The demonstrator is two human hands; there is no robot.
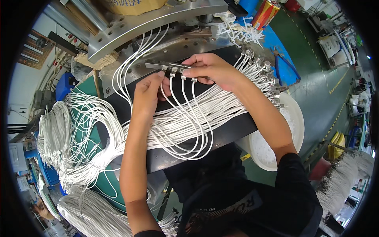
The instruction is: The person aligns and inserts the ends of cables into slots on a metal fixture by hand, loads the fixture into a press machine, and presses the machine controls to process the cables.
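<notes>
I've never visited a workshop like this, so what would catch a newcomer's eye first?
Probably the thick bundle of white cables, sweeping across the middle. Just above it in the picture, the left fingers and right fingers meet at a slim metal strip. At the upper right, a red-and-gold can stands out beside loose white plastic pieces.

head view | head-worn — facing down | near, above left grip (147, 93) and right grip (215, 72) | wide fisheye
</notes>
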